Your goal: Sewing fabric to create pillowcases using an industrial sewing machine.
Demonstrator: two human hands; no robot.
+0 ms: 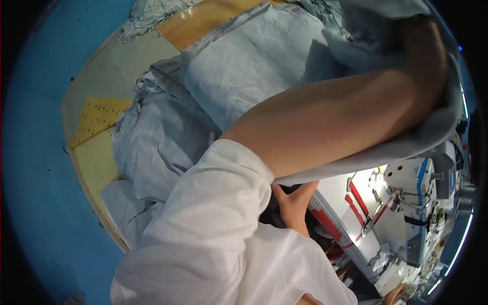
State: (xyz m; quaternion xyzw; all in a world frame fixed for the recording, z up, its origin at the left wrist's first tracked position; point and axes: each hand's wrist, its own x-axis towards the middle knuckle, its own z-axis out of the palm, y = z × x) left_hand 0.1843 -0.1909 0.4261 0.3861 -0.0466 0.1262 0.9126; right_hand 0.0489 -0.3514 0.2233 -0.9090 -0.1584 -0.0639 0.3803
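Note:
My left arm, in a white sleeve, crosses the view to the upper right. My left hand (427,43), smeared by motion, is closed on a raised grey-blue cloth (432,132), its fingertips hidden in the folds. The cloth stretches below my forearm toward my right hand (295,208). Thumb and forefinger of that hand form a V at the cloth's lower edge; the fingertips are covered, and it appears to hold that edge. Beyond my left arm lies a large pile of the same grey-blue cloth (254,61).
A sewing machine (412,178) with a lit needle area stands at the right on a white table (351,218) with red strips. More crumpled cloth (162,137) lies at left on a pale board (112,66), beside a yellow perforated sheet (99,117). The floor (40,168) is blue.

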